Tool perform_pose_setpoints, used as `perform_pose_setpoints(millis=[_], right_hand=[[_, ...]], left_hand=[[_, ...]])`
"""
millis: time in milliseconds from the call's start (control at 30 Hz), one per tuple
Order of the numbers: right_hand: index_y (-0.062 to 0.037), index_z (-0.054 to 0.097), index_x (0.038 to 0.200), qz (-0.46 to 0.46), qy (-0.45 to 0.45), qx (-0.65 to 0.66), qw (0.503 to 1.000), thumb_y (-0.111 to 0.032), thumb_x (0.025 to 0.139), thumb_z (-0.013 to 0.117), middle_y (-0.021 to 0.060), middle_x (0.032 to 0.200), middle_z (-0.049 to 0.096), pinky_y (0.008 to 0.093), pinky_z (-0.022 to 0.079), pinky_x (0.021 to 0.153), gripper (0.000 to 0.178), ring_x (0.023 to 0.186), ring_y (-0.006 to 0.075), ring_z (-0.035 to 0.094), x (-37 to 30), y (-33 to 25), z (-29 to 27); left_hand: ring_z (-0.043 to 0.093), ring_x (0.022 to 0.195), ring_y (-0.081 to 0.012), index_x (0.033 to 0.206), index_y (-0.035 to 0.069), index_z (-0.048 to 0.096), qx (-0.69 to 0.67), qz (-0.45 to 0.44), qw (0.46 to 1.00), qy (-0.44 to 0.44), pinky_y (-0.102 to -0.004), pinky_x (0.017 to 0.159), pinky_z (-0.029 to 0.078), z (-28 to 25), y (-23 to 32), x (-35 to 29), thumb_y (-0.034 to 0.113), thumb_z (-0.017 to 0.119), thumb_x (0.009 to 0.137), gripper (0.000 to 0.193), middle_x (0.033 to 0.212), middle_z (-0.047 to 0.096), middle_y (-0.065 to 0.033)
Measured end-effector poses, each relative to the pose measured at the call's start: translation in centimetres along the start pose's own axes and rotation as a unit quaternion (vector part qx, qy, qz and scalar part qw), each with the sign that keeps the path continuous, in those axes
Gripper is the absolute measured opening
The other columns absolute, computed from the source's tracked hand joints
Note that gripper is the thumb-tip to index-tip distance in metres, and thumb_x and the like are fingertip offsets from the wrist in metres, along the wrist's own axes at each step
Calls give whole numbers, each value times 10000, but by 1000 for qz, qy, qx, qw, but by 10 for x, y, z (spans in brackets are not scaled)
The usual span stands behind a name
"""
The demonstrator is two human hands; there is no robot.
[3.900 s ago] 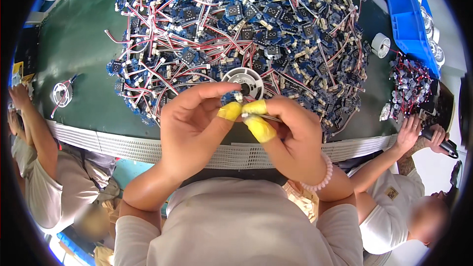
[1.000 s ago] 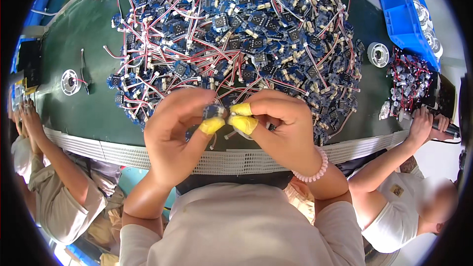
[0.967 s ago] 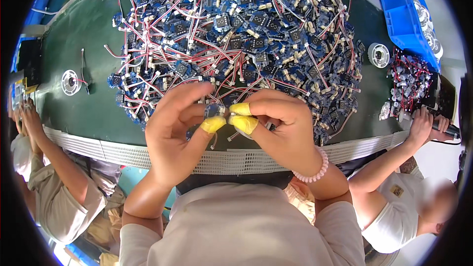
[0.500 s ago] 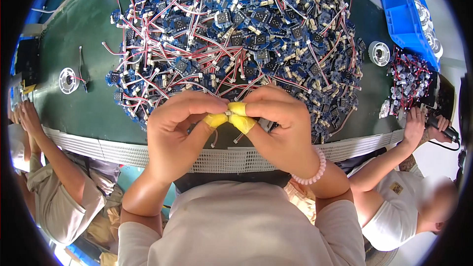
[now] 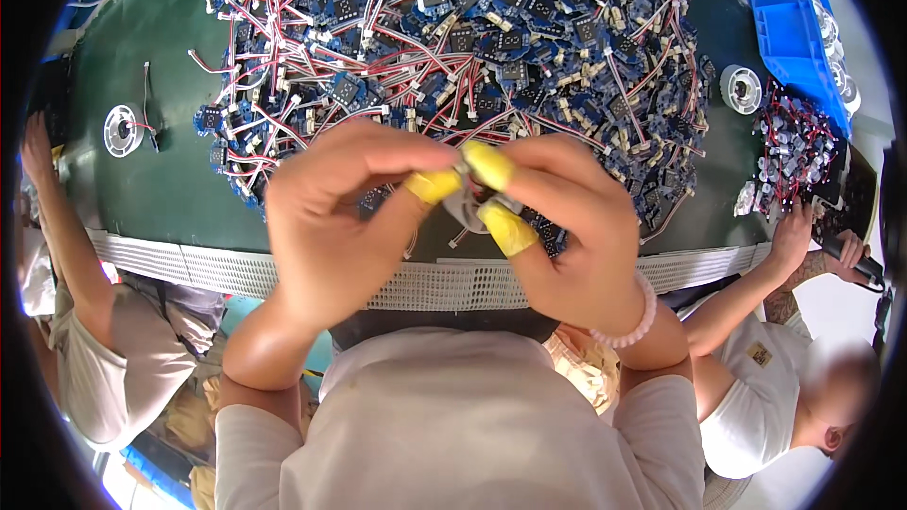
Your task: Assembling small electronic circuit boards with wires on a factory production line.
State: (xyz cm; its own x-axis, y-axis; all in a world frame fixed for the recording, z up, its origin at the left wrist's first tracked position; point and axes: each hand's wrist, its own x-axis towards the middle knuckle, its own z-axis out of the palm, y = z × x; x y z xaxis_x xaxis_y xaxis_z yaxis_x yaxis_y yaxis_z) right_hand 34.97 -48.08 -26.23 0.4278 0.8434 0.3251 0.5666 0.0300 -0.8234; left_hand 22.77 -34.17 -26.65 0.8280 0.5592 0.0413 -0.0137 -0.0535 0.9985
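Observation:
Over the near side of the table, my left hand (image 5: 331, 217) and my right hand (image 5: 581, 227) meet at the fingertips. Yellow tape wraps my left thumb and my right thumb and index finger. A small greyish-white part (image 5: 463, 212), blurred and half hidden, sits between the hands; my right thumb and index finger are parted around it. My left thumb and index finger pinch at its upper edge, and what lies in that pinch is too smeared to name. Just beyond is a large pile of blue circuit boards (image 5: 515, 69) with red, white and black cables (image 5: 416, 57).
A white spool-like ring (image 5: 123, 131) with a cable lies left; another ring (image 5: 741, 90) lies right, beside small wired parts (image 5: 795, 146). Blue bins (image 5: 789, 33) stand far right. White perforated edging (image 5: 444, 286) lines the table's front. Co-workers' arms (image 5: 71, 236) flank me.
My right index finger and thumb have spread apart, and the greyish-white part now shows between my hands. Both hands appear slightly higher in view. The left co-worker's hand has moved farther forward.

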Motion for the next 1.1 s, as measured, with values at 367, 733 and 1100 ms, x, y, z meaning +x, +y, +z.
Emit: perform_pose_setpoints(millis=[367, 733, 1100], right_hand=[[-51, 606, 809, -122, -226, -284, 924, -157, 674, 561, 39, 928, 548, 317, 378, 695, 178, 894, 192, 490, -44, 1, 21], [-58, 537, 882, 82, -3, 88, 993, -81, 713, 663, 59, 664, 489, 329, 377, 575, 212, 604, 228, 462, -5, -2, 17], [-9, 508, 966, 21, -47, 31, 998, -30, 782, 550, 141, 936, 529, 394, 400, 785, 190, 876, 321, 483, 6, 12, 23]], left_hand=[[625, 884, -168, 1067, -55, 547, -77, -57, 993, 73, -269, 765, 535, -16, -8, -1, -86, 544, 845, 224, 952, 611, -92], [626, 933, -196, 1086, -44, 532, -127, -104, 984, 61, -295, 830, 514, -7, -4, -5, -118, 547, 822, 274, 1005, 601, -108], [589, 927, -168, 1004, -50, 591, -130, -33, 990, 53, -266, 819, 484, 5, -19, -22, -164, 548, 785, 251, 1009, 570, -112]])
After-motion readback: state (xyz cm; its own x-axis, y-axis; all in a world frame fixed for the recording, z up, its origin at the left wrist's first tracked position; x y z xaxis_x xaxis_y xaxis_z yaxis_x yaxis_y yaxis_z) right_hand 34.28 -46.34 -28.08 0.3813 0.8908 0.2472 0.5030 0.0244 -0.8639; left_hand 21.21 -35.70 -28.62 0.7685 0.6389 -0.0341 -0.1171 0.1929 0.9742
